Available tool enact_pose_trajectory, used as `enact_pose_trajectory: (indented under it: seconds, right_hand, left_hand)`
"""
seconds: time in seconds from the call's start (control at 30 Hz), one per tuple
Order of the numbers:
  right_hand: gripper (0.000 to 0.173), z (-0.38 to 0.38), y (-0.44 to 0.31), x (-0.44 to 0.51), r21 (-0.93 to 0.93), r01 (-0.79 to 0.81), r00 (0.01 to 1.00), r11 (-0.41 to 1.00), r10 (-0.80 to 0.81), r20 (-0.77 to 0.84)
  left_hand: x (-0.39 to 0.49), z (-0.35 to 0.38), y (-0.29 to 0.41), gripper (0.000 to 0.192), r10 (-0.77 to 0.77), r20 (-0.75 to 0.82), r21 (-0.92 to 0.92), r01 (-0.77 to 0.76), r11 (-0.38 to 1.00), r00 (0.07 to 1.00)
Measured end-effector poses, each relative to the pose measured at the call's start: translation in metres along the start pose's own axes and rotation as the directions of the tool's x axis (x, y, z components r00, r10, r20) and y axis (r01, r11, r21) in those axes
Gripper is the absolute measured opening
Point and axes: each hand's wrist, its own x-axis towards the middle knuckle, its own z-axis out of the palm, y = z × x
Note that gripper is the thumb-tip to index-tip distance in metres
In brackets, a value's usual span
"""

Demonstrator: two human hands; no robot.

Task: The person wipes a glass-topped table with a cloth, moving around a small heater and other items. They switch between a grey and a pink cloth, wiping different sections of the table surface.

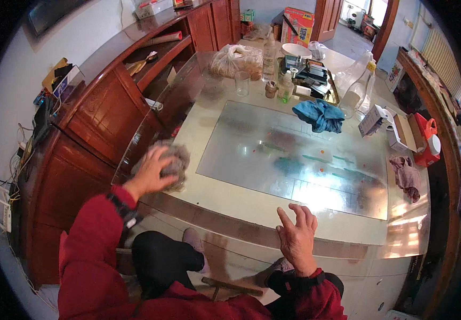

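My left hand point(154, 170) is spread against a grey-brown fuzzy bundle point(178, 160), which lies at the near left corner of the glass-topped table point(222, 202); whether the fingers grip it cannot be told. My right hand point(297, 232) hovers by the table's near edge, fingers bent and apart, with nothing in it. Beyond both hands a large glass sheet point(250, 160) lies flat, bearing green streaks and small orange spots. A crumpled blue cloth point(320, 116) rests over the sheet's far edge. A pinkish cloth point(405, 176) lies to the right of the sheet.
At the back stand a clear cup point(242, 85), a green-liquid bottle point(285, 89), a tall bottle point(269, 60), a plastic-bagged bundle point(236, 64) and a cluttered tray point(334, 90). Open boxes point(400, 134) and a red container point(426, 150) are at right. Wooden cabinets point(106, 116) flank the left.
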Motion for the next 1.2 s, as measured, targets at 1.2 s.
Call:
enact_pose_trajectory:
  seconds: [1.2]
  right_hand:
    - [0.057, -0.063, 0.12, -0.054, 0.374, -0.248, 0.799, 0.894, 0.407, -0.443]
  left_hand:
    - [0.004, 0.045, 0.113, 0.051, 0.089, -0.16, 0.013, -0.089, 0.996, 0.983]
